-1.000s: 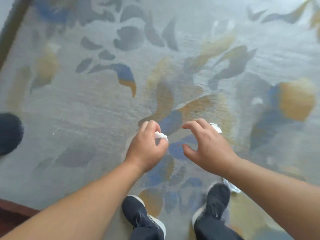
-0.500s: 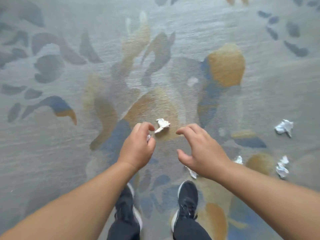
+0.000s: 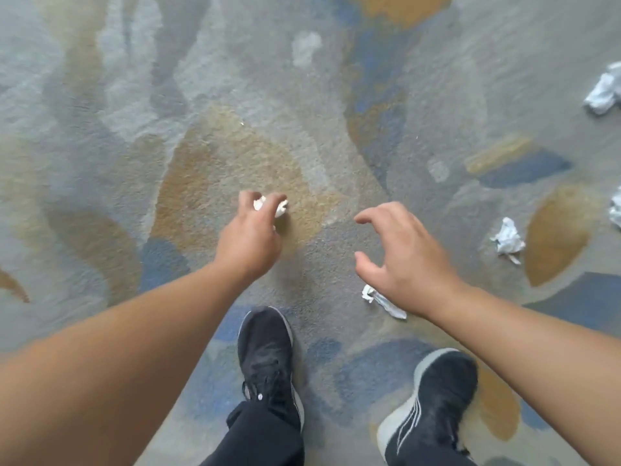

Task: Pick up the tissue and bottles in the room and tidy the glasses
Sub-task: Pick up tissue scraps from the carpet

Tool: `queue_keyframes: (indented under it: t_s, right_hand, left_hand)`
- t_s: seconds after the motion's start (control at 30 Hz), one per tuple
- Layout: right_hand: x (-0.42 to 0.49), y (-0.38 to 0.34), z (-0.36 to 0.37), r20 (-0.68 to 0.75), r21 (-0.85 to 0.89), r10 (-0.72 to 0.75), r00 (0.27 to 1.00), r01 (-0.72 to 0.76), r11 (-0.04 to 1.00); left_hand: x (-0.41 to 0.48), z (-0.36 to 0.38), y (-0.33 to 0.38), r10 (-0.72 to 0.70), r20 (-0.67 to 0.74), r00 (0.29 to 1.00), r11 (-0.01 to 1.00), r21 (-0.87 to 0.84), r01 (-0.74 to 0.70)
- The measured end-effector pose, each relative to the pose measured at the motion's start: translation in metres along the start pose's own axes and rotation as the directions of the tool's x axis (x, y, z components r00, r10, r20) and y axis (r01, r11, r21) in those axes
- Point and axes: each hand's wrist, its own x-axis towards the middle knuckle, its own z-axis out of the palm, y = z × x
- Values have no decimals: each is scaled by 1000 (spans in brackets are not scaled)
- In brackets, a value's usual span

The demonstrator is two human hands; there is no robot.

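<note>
tissue wads (image 3: pixel 509 238): five, one in left fingers (image 3: pixel 246 200)

Carpeted indoor rm: grey carpet (image 3: pixel 141 95) w/ blue & gold pattern underfoot.

No text, label, brand, number or sign can be read anywhere: the carpet (image 3: pixel 302 95) bears only a leaf pattern.

2 black sneakers (image 3: pixel 265 358), white soles, white side stripes; black trousers (image 3: pixel 265 438); bare forearms (image 3: pixel 134 348).
</note>
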Motion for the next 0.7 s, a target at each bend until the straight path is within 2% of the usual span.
queue_keyframes:
  t_s: [0.13,0.23,0.37,0.57,0.7]
  right_hand:
    - [-4,37,41,40,-5,28,999,-28,1000]
    - [-16,57,59,118,-53,72,990,-66,996]
    - [-34,70,69,201,-104,124,972,-105,989]
    - [-39,75,68,169,-57,116,979,-107,993]
    - [-40,84,76,147,-37,128,981,-124,992]
  left_hand:
    - [28,40,-19,-48,100,994,998,48,44]
    - [34,50,-16,-53,78,996,998,29,51]
    - [20,46,11,106,42,993,994,-41,-104]
    - [3,50,56,312,70,947,944,-134,-301]
    - [-2,65,87,401,81,913,907,-176,-383]
